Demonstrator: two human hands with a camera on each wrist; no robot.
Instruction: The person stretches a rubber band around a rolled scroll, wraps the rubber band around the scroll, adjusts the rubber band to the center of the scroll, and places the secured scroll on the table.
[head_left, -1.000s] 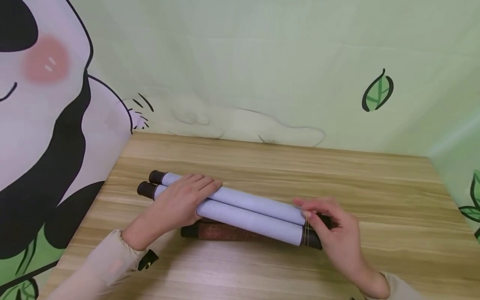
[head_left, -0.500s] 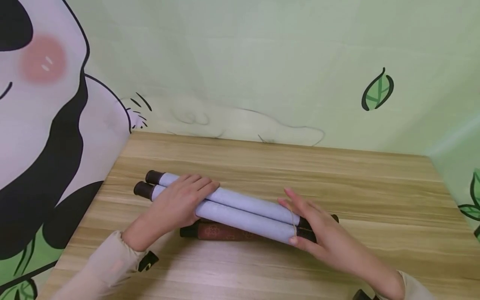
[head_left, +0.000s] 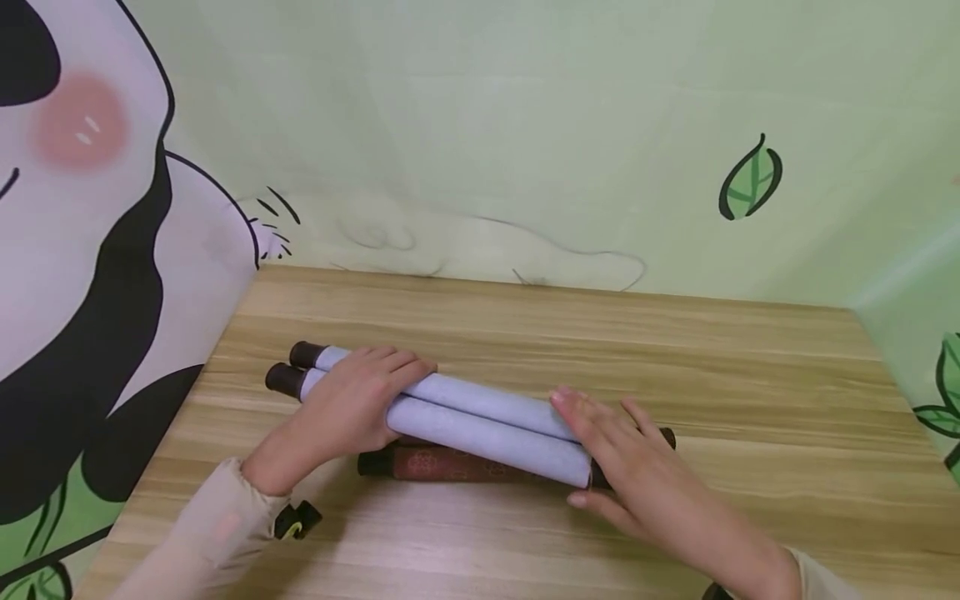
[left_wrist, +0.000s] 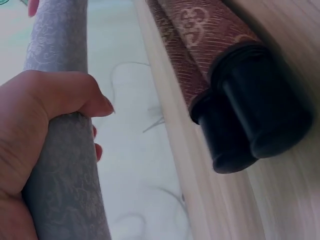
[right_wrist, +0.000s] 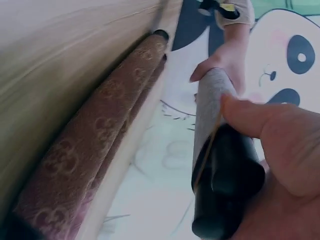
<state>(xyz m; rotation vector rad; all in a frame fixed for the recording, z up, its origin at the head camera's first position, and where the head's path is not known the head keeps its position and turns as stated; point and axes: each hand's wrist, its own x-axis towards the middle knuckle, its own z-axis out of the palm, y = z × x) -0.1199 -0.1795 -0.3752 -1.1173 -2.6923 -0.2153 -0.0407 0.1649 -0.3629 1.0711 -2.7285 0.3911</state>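
Note:
A pale blue-grey scroll (head_left: 495, 442), rolled into two parallel rolls with dark end knobs (head_left: 284, 379), is held above the table. My left hand (head_left: 351, 404) grips it left of its middle, the thumb bent round the near roll in the left wrist view. At the other end my right hand (head_left: 637, 467) lies over the knobs, its fingers fairly straight on the far side. In the right wrist view its thumb (right_wrist: 255, 117) touches a thin rubber band (right_wrist: 210, 142) that slants across the scroll's end. The band is mostly hidden in the head view.
A reddish-brown patterned scroll (head_left: 450, 464) with black knobs (left_wrist: 270, 100) lies on the wooden table (head_left: 465, 550) under the raised one. Behind the table hangs a pale green cloth (head_left: 465, 125) printed with a panda and leaves.
My right hand has gone from pinching the rubber band at the knobs to spreading over the scroll's right end, with the band carried leftward. The left hand keeps its hold.

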